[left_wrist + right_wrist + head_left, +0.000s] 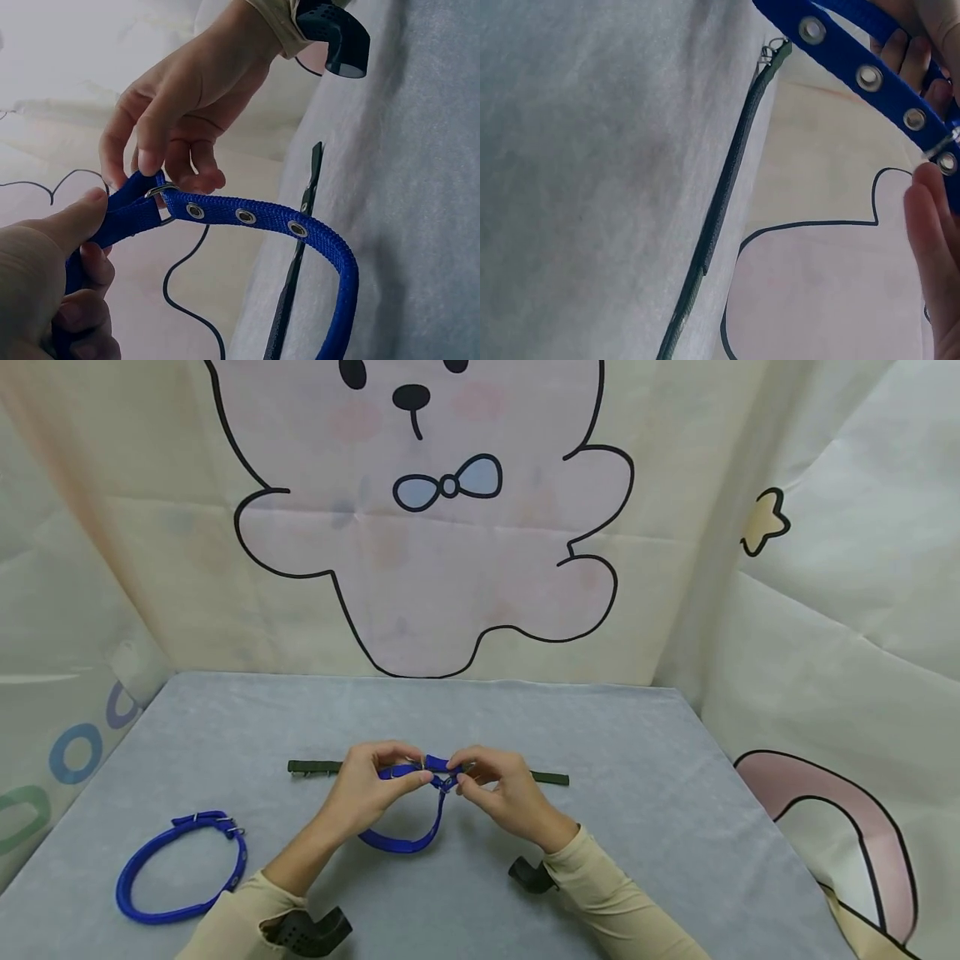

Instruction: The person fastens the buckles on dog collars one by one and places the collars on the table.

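Both hands hold a blue collar [402,845] up over the table, its loop hanging below them. Metal-ringed holes run along its strap [270,219] in the left wrist view. My left hand [365,783] grips the strap, thumb on top and fingers curled beneath. The strap passes through a metal buckle [162,196] between the hands. At the buckle, my right hand [510,789] pinches the folded strap end between thumb and forefinger; its other fingers are bent. Behind the hands lies a dark green collar [551,778], stretched straight and partly hidden by them.
A second blue collar [129,870], fastened in a loop, lies on the table [622,827] at the left, near the left forearm. Printed cloth hangs [690,527] behind and beside the table. A black camera mount [531,875] sits at the right wrist.
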The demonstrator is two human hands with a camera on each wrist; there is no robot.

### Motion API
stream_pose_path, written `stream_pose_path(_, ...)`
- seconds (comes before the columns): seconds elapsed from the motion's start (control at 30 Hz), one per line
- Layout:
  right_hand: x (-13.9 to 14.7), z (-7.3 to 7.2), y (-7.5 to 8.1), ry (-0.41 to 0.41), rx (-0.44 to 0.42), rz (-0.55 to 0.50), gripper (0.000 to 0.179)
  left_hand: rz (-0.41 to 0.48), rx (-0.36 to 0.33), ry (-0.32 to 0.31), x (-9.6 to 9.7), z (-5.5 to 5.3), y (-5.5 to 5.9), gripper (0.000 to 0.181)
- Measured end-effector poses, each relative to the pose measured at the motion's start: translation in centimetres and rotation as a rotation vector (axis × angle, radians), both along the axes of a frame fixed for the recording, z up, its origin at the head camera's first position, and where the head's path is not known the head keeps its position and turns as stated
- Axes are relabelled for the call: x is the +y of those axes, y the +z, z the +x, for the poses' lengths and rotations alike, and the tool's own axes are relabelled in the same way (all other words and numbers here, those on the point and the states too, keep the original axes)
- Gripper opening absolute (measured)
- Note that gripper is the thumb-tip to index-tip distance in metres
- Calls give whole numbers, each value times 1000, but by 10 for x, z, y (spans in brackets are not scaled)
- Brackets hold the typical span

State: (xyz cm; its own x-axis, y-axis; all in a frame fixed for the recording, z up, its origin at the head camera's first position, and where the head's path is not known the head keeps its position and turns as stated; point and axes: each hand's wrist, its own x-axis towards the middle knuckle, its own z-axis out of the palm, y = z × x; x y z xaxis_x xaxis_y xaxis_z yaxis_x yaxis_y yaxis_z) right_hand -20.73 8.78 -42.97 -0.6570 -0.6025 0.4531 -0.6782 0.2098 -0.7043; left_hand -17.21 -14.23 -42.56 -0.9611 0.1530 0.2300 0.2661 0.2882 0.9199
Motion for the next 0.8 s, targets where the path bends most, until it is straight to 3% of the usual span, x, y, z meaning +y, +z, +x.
stream_pose_path(0.27, -2, 1, 1, 69, -29, 20, 21, -44, 10, -34, -1, 0, 2, 18)
stream_pose_path(0.47, -6, 3, -3, -3, -91, -16, 19, -31, -23, -72, -1, 0, 3, 23)
stream_pose_path(0.8, -10, 6, -7, 18, -223, -99, 19, -72, -3, 86, 5, 1, 1, 21)
